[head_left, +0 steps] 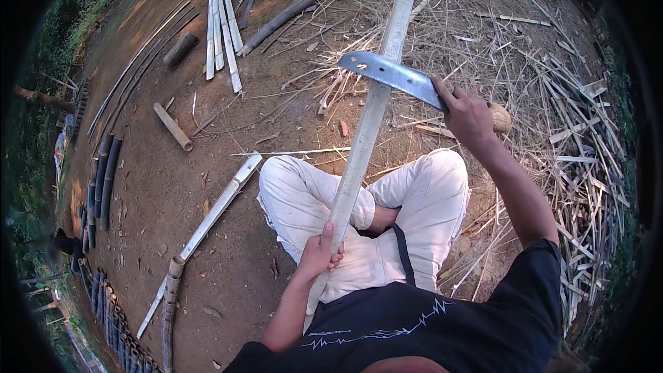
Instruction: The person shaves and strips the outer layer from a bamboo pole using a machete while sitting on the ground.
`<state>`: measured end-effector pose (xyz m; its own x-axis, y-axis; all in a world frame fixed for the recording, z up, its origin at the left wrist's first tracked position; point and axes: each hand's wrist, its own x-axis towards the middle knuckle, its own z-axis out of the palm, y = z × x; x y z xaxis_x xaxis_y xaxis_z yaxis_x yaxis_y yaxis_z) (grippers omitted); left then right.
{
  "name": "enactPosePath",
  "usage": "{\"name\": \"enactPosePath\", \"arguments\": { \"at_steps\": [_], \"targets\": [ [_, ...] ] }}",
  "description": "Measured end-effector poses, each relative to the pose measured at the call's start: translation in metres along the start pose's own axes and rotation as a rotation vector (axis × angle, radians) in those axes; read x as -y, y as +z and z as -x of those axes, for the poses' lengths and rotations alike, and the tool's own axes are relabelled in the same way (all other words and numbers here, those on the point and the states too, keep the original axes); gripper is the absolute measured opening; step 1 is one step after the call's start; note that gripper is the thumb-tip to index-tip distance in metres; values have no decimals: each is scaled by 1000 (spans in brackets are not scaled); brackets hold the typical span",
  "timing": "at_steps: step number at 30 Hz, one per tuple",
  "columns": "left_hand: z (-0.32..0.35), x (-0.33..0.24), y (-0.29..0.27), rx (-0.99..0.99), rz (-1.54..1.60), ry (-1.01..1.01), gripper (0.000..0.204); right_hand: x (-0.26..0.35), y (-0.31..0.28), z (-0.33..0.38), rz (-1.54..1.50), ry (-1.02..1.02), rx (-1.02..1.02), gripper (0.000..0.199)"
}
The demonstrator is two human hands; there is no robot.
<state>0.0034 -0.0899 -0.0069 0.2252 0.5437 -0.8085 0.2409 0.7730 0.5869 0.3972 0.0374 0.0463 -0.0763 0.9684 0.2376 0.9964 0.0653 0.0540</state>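
Note:
A long pale split-bamboo strip [367, 128] runs from beside my waist up past the far edge of the view. My left hand [321, 254] is closed around its lower part, just above my lap. In my right hand [469, 116] is a machete [394, 74] with a broad metal blade pierced by several holes. Its wooden handle end [501, 117] sticks out behind my fist. The blade lies across the strip at the strip's upper half; whether its edge bites into the bamboo I cannot tell.
I sit cross-legged on bare earth. Thin shavings [494, 62] and a heap of bamboo scraps [587, 166] lie to the right. Split slats [222, 24] and a dark pole [297, 10] lie ahead. Bamboo tubes [107, 179] and another split piece [221, 204] lie left.

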Motion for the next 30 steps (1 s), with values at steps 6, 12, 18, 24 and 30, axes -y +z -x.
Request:
{"name": "enactPosePath", "arguments": {
  "at_steps": [6,12,18,24,30],
  "targets": [
    [3,14,-1,-12,-41,71,74,39,-7,18,79,-434,-109,63],
    [5,15,-3,1,-18,32,72,33,1,-4,165,-298,9,65],
    [13,29,-13,49,66,-15,73,40,7,-15,79,-243,48,62],
    [9,27,-25,102,95,-31,76,86,10,7,17,-520,25,63],
    [13,38,-29,137,125,-40,75,50,20,-35,38,-86,76,56]
  ]
}}
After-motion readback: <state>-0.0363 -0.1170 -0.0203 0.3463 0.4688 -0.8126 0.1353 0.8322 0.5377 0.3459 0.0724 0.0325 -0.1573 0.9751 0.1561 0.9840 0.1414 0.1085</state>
